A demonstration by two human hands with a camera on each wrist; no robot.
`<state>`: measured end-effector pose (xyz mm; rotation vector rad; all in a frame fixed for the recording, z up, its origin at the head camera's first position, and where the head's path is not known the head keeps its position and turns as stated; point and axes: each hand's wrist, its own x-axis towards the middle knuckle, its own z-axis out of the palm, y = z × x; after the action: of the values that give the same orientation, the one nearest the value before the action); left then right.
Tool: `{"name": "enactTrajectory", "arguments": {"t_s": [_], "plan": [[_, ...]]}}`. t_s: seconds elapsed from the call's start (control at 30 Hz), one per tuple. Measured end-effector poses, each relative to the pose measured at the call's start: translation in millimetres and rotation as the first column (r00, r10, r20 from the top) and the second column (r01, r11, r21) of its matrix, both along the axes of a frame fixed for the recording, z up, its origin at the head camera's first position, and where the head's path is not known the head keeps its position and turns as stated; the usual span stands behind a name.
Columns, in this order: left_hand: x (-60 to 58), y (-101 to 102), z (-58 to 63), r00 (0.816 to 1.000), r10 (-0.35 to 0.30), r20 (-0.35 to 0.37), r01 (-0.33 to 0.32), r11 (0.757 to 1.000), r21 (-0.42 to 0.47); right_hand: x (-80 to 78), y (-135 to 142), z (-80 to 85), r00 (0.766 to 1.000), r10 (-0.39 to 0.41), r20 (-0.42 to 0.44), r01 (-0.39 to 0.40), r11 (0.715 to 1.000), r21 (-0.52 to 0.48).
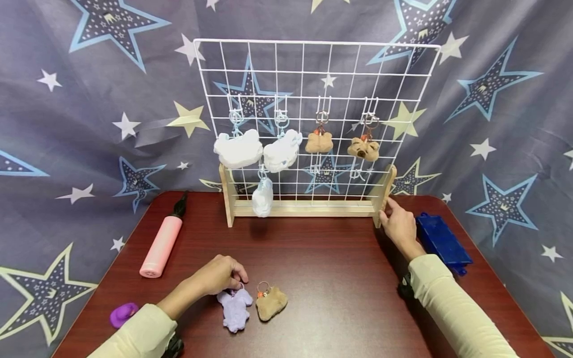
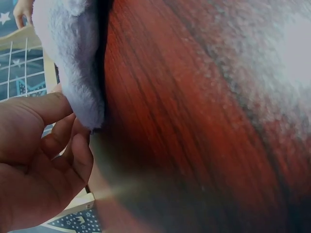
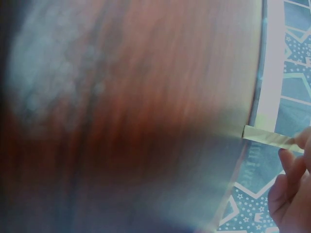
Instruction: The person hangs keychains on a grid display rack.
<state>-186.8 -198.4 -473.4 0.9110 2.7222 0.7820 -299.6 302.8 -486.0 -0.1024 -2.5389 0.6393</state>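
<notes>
In the head view my left hand point(image 1: 219, 275) pinches the top of a lavender plush keychain point(image 1: 235, 309) at its ring. The left wrist view shows its fuzzy body point(image 2: 80, 58) between thumb and fingers, close over the table. Just right of it lies a tan plush keychain point(image 1: 271, 303) with a metal ring. My right hand point(image 1: 400, 226) holds the right wooden leg point(image 1: 384, 196) of a white wire grid rack point(image 1: 331, 44), thumb and fingers around its edge. Several plush keychains hang from the rack's hooks: white ones point(image 1: 238, 149) at left, brown ones point(image 1: 319, 142) at right.
A pink hand pump point(image 1: 162, 246) with a black nozzle lies at the table's left, and a purple object point(image 1: 123, 314) sits nearer me. To the right of my right hand is a blue plastic tray point(image 1: 443, 241). A star-patterned curtain point(image 1: 89, 124) hangs behind the table.
</notes>
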Motion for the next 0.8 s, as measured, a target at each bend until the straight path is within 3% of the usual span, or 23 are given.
{"name": "enactTrajectory", "arguments": {"t_s": [0.13,0.47,0.8], "plan": [[0.2,0.4,1.6,1.0,0.012,0.02,-0.012,1.0,0.006,0.3,0.0,1.7,1.0,-0.005,0.006,0.005,1.0,0.003],[-2.2,0.2,13.1,0.995,0.016,-0.094,-0.021,0.999,-0.047,1.0,-0.5,1.7,1.0,-0.012,0.019,0.012,1.0,0.012],[-4.5,3.0,26.4,0.987,0.14,-0.082,-0.136,0.99,0.047,-0.1,-0.6,0.3,0.999,-0.018,0.031,0.017,1.0,0.015]]}}
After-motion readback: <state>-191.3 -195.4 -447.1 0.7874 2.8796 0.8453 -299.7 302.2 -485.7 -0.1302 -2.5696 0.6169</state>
